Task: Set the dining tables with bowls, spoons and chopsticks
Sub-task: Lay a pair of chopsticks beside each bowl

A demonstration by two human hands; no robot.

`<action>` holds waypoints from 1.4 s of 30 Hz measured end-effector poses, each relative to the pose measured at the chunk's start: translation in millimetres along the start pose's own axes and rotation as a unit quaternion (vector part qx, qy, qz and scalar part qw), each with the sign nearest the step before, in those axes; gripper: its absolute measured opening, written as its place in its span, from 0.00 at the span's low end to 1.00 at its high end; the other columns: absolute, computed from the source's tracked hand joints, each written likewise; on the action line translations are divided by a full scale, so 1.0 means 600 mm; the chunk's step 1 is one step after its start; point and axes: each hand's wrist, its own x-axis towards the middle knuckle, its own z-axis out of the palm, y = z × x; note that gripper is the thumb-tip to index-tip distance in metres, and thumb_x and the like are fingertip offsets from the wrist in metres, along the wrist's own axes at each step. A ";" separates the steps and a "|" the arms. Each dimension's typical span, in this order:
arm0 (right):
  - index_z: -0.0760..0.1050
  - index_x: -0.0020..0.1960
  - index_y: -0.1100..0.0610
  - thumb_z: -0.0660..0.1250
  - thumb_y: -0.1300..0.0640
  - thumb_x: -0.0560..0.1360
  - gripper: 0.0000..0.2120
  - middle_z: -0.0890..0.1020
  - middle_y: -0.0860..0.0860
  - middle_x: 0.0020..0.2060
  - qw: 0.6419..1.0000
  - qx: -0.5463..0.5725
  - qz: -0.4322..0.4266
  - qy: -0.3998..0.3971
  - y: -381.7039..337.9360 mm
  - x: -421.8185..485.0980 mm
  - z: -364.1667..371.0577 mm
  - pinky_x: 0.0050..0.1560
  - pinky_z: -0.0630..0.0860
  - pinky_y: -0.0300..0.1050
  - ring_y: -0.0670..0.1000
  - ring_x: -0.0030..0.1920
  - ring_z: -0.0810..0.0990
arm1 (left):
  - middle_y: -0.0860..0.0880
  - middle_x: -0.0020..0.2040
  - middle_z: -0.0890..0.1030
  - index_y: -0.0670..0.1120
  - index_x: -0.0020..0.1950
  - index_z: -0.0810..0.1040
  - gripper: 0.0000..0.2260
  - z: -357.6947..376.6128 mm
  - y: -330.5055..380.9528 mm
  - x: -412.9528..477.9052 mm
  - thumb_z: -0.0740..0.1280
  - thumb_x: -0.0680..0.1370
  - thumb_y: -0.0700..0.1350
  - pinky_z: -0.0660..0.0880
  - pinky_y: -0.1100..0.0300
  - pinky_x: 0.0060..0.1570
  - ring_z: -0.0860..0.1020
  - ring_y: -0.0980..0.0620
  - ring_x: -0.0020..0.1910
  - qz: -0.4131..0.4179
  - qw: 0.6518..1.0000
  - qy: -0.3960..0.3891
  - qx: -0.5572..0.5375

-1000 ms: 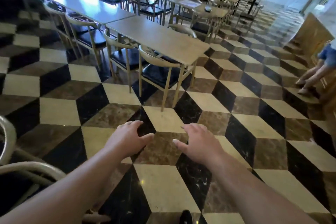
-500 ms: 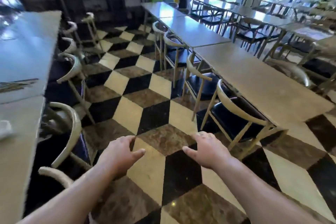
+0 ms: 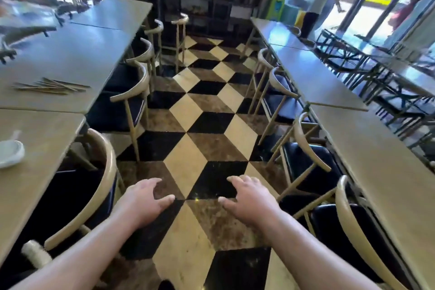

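Both empty: left hand (image 3: 143, 202) and right hand (image 3: 249, 198), fingers loosely spread, low centre over the checkered floor (image 3: 200, 125). The aisle runs open up the middle, with chair backs (image 3: 138, 82) edging both sides. Loose chopsticks (image 3: 51, 87) lie on the left table (image 3: 70, 59), middle left. A white dish (image 3: 9, 150) sits on the next table below them, cropped, contents unclear.

Single head-worn wide-angle view, pitched forward and down.
The checkered floor (image 3: 200, 125) aisle is viewed lengthwise from standing height; left hand (image 3: 143, 205) and right hand (image 3: 251, 200) are framed close at bottom, left table row (image 3: 70, 54) and right table row (image 3: 317, 77) at the edges.
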 end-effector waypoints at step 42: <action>0.61 0.83 0.47 0.63 0.33 0.80 0.36 0.71 0.50 0.78 0.866 -0.165 -0.456 -0.123 -0.864 1.160 -0.210 0.76 0.71 0.54 0.55 0.80 0.65 | 0.48 0.78 0.73 0.54 0.82 0.68 0.36 -0.547 -0.334 0.769 0.69 0.77 0.68 0.69 0.50 0.73 0.72 0.44 0.76 -0.387 0.886 0.220 -0.133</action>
